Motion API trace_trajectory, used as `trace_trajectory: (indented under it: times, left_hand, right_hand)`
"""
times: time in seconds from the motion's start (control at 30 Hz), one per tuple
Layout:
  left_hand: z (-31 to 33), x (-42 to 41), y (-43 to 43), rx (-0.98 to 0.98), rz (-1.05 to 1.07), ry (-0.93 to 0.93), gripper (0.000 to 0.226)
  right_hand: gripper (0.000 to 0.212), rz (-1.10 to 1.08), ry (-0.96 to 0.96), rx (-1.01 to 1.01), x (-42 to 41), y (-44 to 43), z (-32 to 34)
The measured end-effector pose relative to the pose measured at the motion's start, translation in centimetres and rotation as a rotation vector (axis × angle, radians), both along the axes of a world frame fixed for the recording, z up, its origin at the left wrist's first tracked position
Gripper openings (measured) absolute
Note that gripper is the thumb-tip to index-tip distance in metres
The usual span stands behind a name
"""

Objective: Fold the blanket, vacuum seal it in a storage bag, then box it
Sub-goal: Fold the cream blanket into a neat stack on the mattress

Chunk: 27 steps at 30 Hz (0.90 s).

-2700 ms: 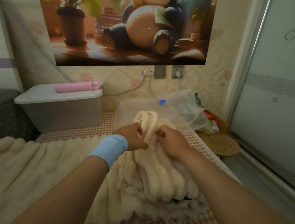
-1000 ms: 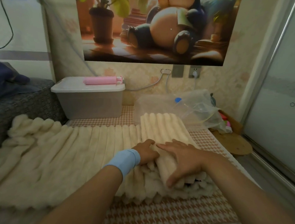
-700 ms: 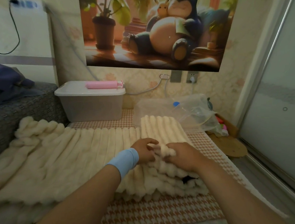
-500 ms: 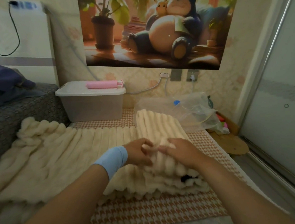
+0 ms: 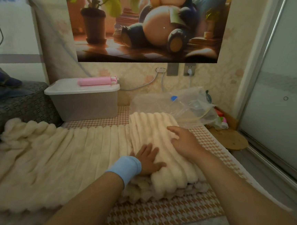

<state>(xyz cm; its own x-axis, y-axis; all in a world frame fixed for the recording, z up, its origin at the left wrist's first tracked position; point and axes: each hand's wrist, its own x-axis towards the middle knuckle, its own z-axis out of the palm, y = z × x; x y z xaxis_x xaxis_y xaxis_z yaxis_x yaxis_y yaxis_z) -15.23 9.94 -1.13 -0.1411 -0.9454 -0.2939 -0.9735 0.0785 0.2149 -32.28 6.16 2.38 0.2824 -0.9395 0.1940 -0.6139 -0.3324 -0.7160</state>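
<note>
A cream ribbed blanket lies across the bed, its right end folded over into a thick stack under my hands. My left hand, with a blue wristband, presses flat on the left side of that stack. My right hand rests on the stack's top with fingers spread toward the left. Behind the stack lies the clear storage bag with a blue valve. A lidded translucent storage box stands at the back left, with a pink hand pump on its lid.
The bed's houndstooth cover shows in front of the blanket. A grey sofa arm borders the left. A round wooden stool stands to the right, beside a sliding glass door. A cable hangs from wall sockets.
Both hands have let go of the folded edge they were pinching and now lie flat on the stack. The fold has been laid down and sits flatter.
</note>
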Motion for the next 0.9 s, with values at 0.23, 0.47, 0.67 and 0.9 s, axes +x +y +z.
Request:
trace_trajectory:
  times: [0.23,0.47,0.67,0.9]
  left_hand:
    - [2.1,1.3,-0.7,0.294,-0.063,-0.165,0.099]
    - [4.7,1.1,-6.7,-0.47,0.064,-0.087,0.048]
    - [-1.5,3.9,-12.2,-0.199,0.203,-0.034,0.086]
    - [-2.6,4.1,-13.5,-0.049,0.246,-0.054,0.093]
  right_hand:
    - [0.075,0.143,0.668,0.322,-0.3,-1.3,-3.3]
    - [0.031,-0.139,0.788,-0.328,2.8,-4.4,-1.4]
    - [0.06,-0.012,0.661,-0.204,3.1,-8.6,-3.8]
    - [0.068,0.05,0.599,0.129,2.9,-10.4,-6.2]
